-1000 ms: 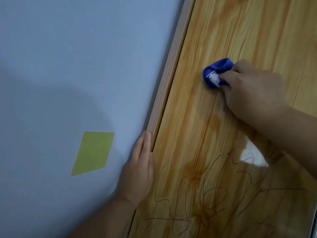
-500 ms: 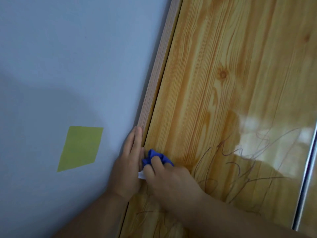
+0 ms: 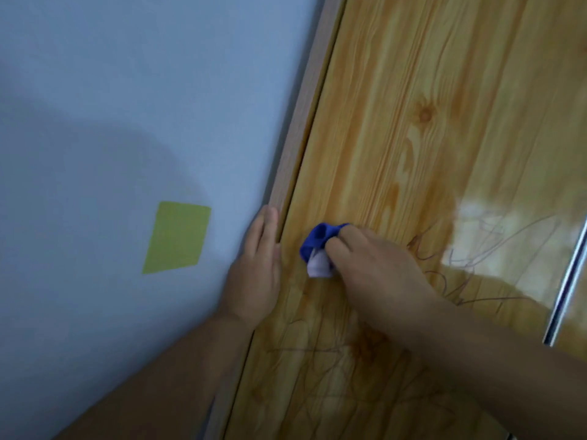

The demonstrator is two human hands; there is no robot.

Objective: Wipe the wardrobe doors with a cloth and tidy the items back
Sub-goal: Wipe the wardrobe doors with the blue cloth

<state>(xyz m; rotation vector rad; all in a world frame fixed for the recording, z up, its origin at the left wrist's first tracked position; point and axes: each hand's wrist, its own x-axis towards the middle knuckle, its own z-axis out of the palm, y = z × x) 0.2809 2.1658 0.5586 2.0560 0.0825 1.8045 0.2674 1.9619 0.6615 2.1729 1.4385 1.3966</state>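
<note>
The glossy pine-patterned wardrobe door [image 3: 413, 128] fills the right half of the view, with dark scribble lines across its lower part. My right hand [image 3: 374, 277] is shut on a bunched blue and white cloth [image 3: 319, 249] and presses it against the door near its left edge. My left hand [image 3: 257, 274] lies flat with fingers together against the wardrobe's wooden frame strip [image 3: 301, 128], holding nothing.
A pale blue wall [image 3: 127, 106] takes up the left half, with a yellow-green sticky note [image 3: 178, 238] stuck on it. A metal strip [image 3: 568, 281] runs along the door's right edge. Bright glare reflects off the door at the right.
My right hand swept the cloth from high on the door down to its left edge beside my left hand, then shifted slightly right. My left hand stayed on the frame.
</note>
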